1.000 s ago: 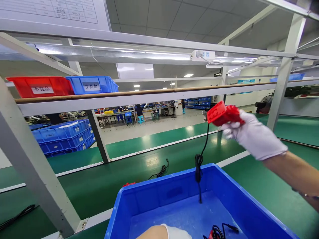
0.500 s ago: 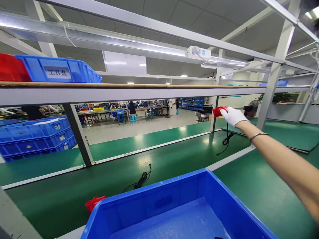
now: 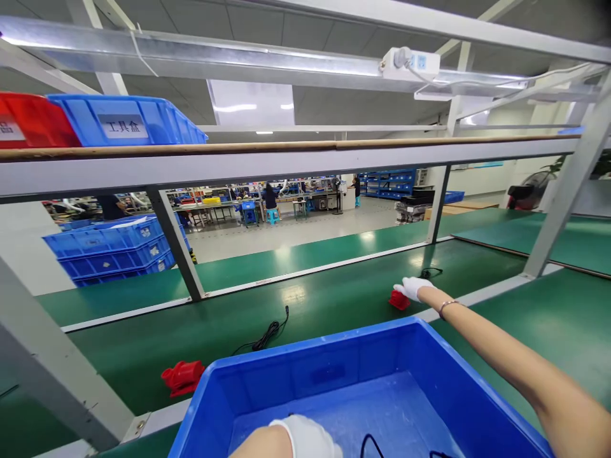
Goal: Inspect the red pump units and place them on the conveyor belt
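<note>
My right hand (image 3: 411, 289), in a white glove, reaches out over the green bench with its fingers closed on a red plastic part (image 3: 399, 301), which is at or just above the surface. My left hand (image 3: 312, 437), also gloved, is inside the blue bin (image 3: 329, 343) at the bottom edge; its fingers are hidden. Beside it in the bin show pieces of black cable (image 3: 370, 439). Another red plastic part (image 3: 184, 378) lies on the bench left of the bin. A coiled black cable (image 3: 271, 333) lies behind the bin, and a second black cable (image 3: 429, 273) lies beyond my right hand.
A shelf (image 3: 286, 158) crosses above the bench, carrying a labelled blue box (image 3: 126, 121) and a red box (image 3: 33, 121). Metal posts (image 3: 176, 245) rise from the bench. Stacked blue crates (image 3: 112, 248) stand beyond at the left. People sit at far workbenches.
My right hand has brought the red part down and nearer, to the bench surface. My left hand has come into view inside the bin. The camera view has shifted.
</note>
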Demonstrator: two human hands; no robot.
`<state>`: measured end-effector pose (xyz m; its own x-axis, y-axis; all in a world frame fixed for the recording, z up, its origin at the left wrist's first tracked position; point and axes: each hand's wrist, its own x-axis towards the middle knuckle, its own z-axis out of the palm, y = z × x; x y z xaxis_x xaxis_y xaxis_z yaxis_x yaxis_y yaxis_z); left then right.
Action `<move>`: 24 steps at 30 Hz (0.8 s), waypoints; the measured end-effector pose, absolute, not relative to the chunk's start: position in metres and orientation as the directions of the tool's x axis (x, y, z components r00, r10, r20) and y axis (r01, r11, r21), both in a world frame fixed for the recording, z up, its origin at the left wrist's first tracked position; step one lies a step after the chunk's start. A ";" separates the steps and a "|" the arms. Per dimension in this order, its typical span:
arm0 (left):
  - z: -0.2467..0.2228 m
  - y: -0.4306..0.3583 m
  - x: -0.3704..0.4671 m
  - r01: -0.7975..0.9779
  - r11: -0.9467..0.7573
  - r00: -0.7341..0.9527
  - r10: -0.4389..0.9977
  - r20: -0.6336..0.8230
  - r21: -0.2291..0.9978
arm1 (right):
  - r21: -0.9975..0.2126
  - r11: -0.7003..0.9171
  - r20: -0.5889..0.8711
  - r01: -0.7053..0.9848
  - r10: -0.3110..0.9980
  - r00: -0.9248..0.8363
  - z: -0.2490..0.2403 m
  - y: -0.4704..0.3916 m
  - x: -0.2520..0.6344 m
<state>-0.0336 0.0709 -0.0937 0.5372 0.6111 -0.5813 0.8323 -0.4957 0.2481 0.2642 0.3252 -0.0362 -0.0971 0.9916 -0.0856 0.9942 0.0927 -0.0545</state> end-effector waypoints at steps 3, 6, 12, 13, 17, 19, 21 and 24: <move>-0.082 0.071 -0.030 0.814 -0.572 0.519 0.637 -0.570 0.102 | -0.044 0.188 -0.014 0.981 0.982 -0.189 0.003 0.314 0.264; -0.068 0.065 -0.029 0.826 -0.563 0.477 0.693 -0.541 0.007 | -0.050 0.404 0.012 0.913 0.915 -0.404 0.023 0.268 0.250; -0.059 0.058 -0.028 0.854 -0.520 0.417 0.713 -0.564 -0.026 | -0.194 0.789 -0.262 0.583 0.531 -0.806 -0.035 0.118 0.212; -0.058 0.057 -0.029 0.856 -0.517 0.412 0.713 -0.568 -0.028 | -0.209 0.794 -0.307 0.571 0.502 -0.809 -0.048 0.104 0.210; -0.055 0.051 -0.029 0.858 -0.512 0.400 0.711 -0.579 -0.035 | -0.219 0.731 -0.413 0.647 0.531 -0.740 -0.071 0.086 0.219; -0.054 0.048 -0.029 0.852 -0.522 0.406 0.700 -0.587 -0.033 | -0.252 0.688 -0.469 0.680 0.528 -0.708 -0.067 0.089 0.226; -0.055 0.047 -0.028 0.845 -0.534 0.414 0.688 -0.596 -0.029 | -0.299 0.644 -0.535 0.704 0.499 -0.682 -0.060 0.090 0.231; -0.058 0.048 -0.026 0.834 -0.552 0.426 0.667 -0.612 -0.020 | -0.337 0.601 -0.531 0.725 0.514 -0.674 -0.054 0.082 0.234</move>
